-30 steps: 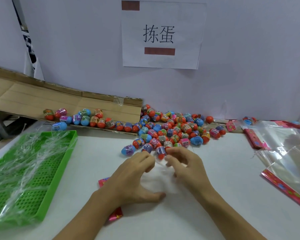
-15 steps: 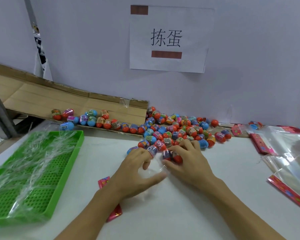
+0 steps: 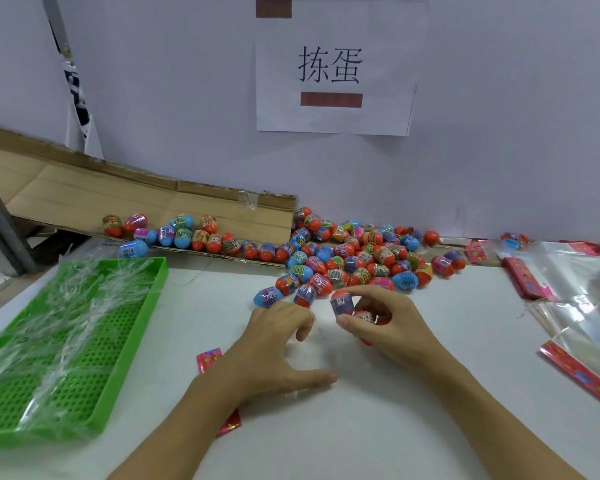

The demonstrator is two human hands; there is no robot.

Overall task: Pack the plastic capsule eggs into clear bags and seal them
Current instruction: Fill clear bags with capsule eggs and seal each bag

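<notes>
I see the held egg point(image 3: 342, 302) upright: orange cap, purple printed band around its middle. The right hand point(image 3: 383, 323) has its fingers point(image 3: 368, 292) and thumb curled around it, with a second orange egg point(image 3: 368, 318) tucked in the palm. This sits mid-surface, just in front of the egg pile point(image 3: 354, 258) along the far edge. The left hand point(image 3: 278, 344) has its fingers loosely curled over a clear bag point(image 3: 321, 344); I cannot tell whether they pinch it. Green tray point(image 3: 84, 403) at left edge.

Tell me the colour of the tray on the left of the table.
The tray is bright green with a perforated floor; the head view shows it.
</notes>
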